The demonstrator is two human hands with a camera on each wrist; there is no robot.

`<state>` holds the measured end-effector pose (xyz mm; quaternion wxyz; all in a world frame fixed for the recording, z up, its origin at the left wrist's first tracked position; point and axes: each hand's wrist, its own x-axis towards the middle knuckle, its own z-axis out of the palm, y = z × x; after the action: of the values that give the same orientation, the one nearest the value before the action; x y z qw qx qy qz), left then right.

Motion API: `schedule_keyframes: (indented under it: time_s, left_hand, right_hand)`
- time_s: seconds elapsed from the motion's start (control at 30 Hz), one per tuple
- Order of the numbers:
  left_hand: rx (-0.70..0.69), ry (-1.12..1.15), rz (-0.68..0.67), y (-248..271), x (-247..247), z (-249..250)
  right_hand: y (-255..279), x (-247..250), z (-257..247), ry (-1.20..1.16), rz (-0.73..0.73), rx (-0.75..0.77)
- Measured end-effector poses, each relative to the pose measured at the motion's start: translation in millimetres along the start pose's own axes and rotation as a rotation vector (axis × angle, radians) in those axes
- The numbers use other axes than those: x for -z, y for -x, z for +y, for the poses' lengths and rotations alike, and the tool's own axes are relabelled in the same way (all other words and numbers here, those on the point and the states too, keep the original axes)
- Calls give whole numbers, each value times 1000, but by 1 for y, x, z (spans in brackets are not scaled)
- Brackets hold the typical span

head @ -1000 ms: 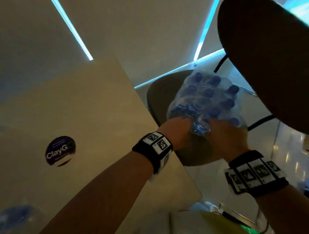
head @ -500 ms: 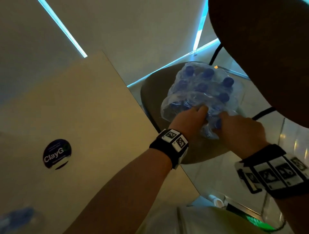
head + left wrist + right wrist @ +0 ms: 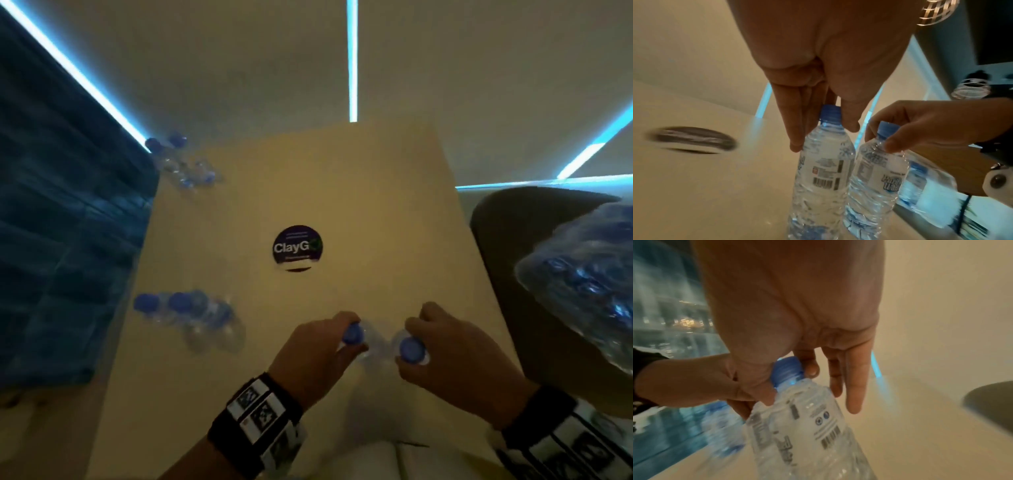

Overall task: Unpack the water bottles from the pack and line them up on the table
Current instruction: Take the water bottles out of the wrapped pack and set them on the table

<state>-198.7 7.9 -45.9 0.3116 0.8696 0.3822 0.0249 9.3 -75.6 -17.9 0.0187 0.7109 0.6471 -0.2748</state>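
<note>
Over the near edge of the table (image 3: 376,192), the left hand (image 3: 315,353) and right hand (image 3: 455,346) each pinch a bottle by its neck, having left the pack (image 3: 582,284) on the chair (image 3: 507,219) at right. Two bottle groups (image 3: 191,318) already stand left; the round sticker (image 3: 298,248) lies ahead, nothing blocking.

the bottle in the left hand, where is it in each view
Head: bottle low centre, left hand holding its top.
Left wrist: centre, upright, beside the right hand's bottle.
Right wrist: cannot tell; only the left hand shows at left.
Shared landmark: the table, beige in every view.
</note>
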Motion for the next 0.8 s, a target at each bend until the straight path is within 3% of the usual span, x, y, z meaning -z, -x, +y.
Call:
schedule_keyframes:
  time_s: [0.17, 0.4, 0.57, 0.8]
  left_hand:
    - [222, 32, 182, 101, 51, -109]
    - [369, 70, 308, 157, 90, -204]
    - [402, 136, 380, 159, 97, -230]
    - [449, 53, 380, 157, 108, -230]
  right_hand:
    - [-68, -35, -116, -14, -105, 286]
    - [-126, -74, -236, -111, -71, 381]
    - [-143, -90, -271, -129, 33, 402]
    - [-145, -94, -276, -201, 24, 386]
